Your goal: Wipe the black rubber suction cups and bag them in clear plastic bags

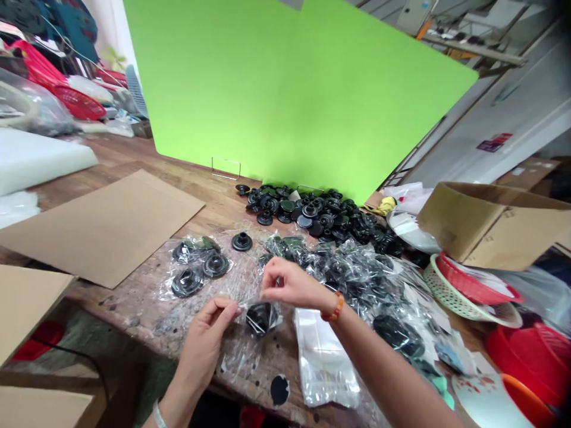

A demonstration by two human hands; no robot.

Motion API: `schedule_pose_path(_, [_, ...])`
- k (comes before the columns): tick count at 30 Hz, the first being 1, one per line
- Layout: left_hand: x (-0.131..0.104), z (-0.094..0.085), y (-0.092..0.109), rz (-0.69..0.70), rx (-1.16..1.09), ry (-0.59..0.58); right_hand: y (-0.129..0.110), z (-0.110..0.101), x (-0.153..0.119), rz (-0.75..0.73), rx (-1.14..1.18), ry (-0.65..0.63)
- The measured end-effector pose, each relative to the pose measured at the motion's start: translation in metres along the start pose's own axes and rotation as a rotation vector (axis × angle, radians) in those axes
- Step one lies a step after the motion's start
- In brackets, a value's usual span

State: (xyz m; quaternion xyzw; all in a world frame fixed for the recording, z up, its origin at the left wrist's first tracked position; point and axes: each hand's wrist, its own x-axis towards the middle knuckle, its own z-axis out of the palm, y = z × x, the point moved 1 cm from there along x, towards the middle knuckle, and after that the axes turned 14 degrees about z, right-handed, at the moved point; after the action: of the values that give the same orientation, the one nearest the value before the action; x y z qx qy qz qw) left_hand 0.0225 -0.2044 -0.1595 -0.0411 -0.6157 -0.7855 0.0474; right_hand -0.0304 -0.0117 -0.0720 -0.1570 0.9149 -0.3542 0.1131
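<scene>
A clear plastic bag (277, 321) with a round black plastic part (257, 318) inside lies at the table's near side. My left hand (206, 334) pinches the bag's left edge between thumb and fingertips. Fingers curled together, my right hand (292, 286) grips the bag's upper edge; its fingertips partly hide the film there. Below my right wrist lies a stack of flat clear bags (325, 362). Several bagged black parts (187, 281) sit to the left, beside one unbagged stepped black part (241, 241). More bagged parts (352, 273) are heaped behind my right forearm.
A pile of loose black parts (312, 214) stands before the green board (289, 89). Cardboard sheets (116, 226) cover the left side. On the right are an open carton (486, 232), a pale green basket (446, 294) and red baskets (530, 356). The table edge runs close in front.
</scene>
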Motion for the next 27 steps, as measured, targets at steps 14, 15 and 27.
schedule_pose_path(14, [-0.007, 0.002, 0.008, 0.158, 0.496, -0.344, 0.011, 0.04, 0.142, 0.144, -0.371, 0.187])
schedule_pose_path(15, [-0.008, 0.004, 0.006, 0.157, 0.474, -0.372, 0.007, 0.037, 0.135, 0.148, -0.378, 0.195])
schedule_pose_path(27, [-0.008, 0.016, -0.009, -0.038, 0.154, 0.007, 0.008, 0.056, -0.079, 0.132, -0.064, 0.021])
